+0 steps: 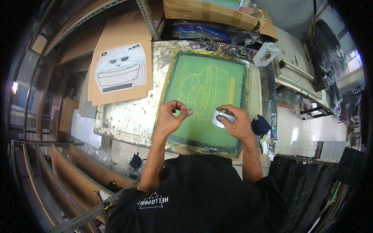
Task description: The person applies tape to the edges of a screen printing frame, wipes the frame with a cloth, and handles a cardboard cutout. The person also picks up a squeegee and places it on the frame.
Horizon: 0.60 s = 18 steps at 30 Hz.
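A screen-printing frame with green mesh lies flat on the work table, a pale yellow line drawing showing in the mesh. Over its right half, my right hand grips a shiny roll of tape between thumb and fingers. My left hand is above the frame's left side, thumb and fingertips brought together in a pinch. Whatever is between those fingertips, if anything, is too small to make out. A gap separates the two hands.
At the left, a cardboard sheet carries a printed drawing. A white container stands at the table's far right corner. A dark cloth lies right of the frame. Wooden racks and dark screens flank me.
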Each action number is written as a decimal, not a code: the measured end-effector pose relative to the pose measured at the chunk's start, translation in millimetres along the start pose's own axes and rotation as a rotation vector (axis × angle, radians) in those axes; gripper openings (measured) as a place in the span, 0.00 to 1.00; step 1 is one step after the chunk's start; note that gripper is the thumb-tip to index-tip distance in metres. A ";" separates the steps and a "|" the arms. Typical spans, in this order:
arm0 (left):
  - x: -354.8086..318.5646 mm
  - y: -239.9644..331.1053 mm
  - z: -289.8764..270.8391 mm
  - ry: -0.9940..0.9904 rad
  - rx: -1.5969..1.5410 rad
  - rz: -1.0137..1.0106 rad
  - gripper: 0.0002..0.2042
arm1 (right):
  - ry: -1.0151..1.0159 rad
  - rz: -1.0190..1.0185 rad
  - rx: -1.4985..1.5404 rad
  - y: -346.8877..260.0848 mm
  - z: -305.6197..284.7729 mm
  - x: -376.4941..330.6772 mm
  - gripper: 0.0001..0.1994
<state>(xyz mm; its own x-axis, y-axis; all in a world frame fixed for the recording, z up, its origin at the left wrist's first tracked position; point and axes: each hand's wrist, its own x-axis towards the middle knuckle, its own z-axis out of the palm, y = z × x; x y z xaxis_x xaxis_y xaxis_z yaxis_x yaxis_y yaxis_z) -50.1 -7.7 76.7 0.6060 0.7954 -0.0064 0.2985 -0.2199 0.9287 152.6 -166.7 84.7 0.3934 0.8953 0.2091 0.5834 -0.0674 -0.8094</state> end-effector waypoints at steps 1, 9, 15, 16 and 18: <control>-1.8 8.6 1.1 0.023 0.019 -0.025 0.08 | 0.014 0.011 -0.054 -7.5 -1.9 1.1 0.13; -17.5 50.6 5.1 0.215 -0.055 0.052 0.07 | 0.169 -0.190 -0.085 -16.1 -19.2 11.9 0.10; -40.6 113.2 -19.5 0.290 -0.050 0.643 0.07 | 0.218 -0.648 -0.048 -75.9 -84.2 -4.4 0.10; -48.1 129.2 -22.1 0.315 -0.040 0.723 0.09 | 0.239 -0.764 -0.067 -92.9 -102.1 -9.1 0.11; -63.8 140.0 -40.5 0.294 0.062 0.961 0.10 | 0.306 -0.901 -0.163 -99.1 -112.9 -35.6 0.12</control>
<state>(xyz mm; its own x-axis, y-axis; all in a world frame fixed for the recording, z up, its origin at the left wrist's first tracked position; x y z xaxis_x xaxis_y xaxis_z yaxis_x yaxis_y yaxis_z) -76.9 -66.3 222.1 0.4068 0.3712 0.8347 -0.1784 -0.8639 0.4711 161.0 -241.5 219.4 -0.0957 0.4886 0.8672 0.8391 0.5083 -0.1938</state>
